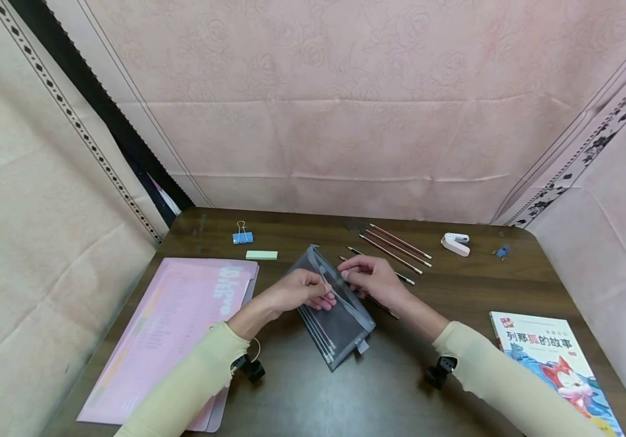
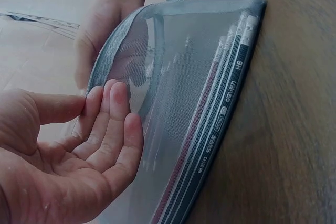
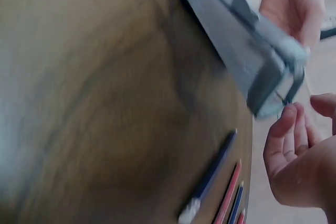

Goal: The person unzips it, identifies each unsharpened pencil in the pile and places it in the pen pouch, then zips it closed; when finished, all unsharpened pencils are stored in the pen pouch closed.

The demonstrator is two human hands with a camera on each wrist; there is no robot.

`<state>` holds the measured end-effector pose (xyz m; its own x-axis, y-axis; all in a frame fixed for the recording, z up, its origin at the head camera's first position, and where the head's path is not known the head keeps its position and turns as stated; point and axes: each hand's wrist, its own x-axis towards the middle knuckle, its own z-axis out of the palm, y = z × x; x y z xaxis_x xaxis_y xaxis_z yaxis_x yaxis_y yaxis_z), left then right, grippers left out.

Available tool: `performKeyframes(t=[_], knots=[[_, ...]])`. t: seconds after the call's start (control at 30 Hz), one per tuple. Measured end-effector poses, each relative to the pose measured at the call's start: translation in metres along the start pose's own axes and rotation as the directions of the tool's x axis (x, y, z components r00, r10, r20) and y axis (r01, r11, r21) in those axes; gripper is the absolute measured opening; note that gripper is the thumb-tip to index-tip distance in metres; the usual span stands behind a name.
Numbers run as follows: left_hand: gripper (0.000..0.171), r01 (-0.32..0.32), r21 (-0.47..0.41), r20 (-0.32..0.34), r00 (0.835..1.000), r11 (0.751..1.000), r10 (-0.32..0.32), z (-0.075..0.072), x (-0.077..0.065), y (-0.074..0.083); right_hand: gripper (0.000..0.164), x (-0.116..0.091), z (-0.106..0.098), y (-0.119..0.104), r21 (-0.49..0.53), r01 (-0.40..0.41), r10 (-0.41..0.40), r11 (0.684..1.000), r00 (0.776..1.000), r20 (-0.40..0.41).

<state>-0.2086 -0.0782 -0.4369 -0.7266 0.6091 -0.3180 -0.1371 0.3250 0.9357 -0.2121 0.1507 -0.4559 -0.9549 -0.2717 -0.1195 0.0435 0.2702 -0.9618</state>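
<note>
The grey mesh pouch [image 1: 340, 331] lies aslant at the centre of the frame, on the dark wooden table [image 1: 378, 394], with several pencils [image 2: 217, 121] inside along its lower left edge; the left hand [image 1: 304, 290] pinches the pouch's zipped edge between thumb and fingers; the right hand [image 1: 374, 279] has its fingers bent at the pouch's upper right side, though whether they grip it I cannot tell; dark pencils [image 1: 404, 279] lie beside and partly beneath the right hand, with three reddish pencils [image 1: 398, 248] above them; a white stapler [image 1: 456, 244] sits at upper right; a pink folder [image 1: 171, 340] fills the lower left, below a blue binder clip [image 1: 242, 238] and a pale green strip [image 1: 261, 255]; a picture-covered book [image 1: 564, 364] lies at lower right.
</note>
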Motion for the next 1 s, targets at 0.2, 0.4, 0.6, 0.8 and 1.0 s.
performKeyframes(t=[0.2,0.4,0.6,0.8,1.0], knots=[[0.025,0.009,0.009,-0.008,1.0,1.0,-0.008,-0.001,-0.001,-0.002,0.035,0.008,-0.028,0.011,0.118,0.07,-0.068,0.991,0.998,-0.018],[0.025,0.005,0.017,-0.015,1.0,1.0,-0.005,-0.001,-0.002,-0.003,0.038,0.019,-0.053,0.019,0.258,0.151,-0.126,0.954,0.986,-0.114],[0.025,-0.006,0.028,-0.017,1.0,1.0,0.007,-0.001,-0.004,-0.003,0.04,0.028,-0.076,0.019,0.272,0.178,-0.116,0.946,0.966,-0.232],[0.024,-0.003,0.028,-0.018,1.0,1.0,0.003,-0.001,-0.004,-0.003,0.037,0.035,-0.098,0.016,0.186,0.158,-0.097,0.97,0.949,-0.3],[0.023,0.009,0.035,-0.016,1.0,0.999,-0.008,-0.002,-0.003,-0.003,0.026,0.047,-0.118,0.038,-0.167,0.096,-0.152,0.981,0.919,-0.363]])
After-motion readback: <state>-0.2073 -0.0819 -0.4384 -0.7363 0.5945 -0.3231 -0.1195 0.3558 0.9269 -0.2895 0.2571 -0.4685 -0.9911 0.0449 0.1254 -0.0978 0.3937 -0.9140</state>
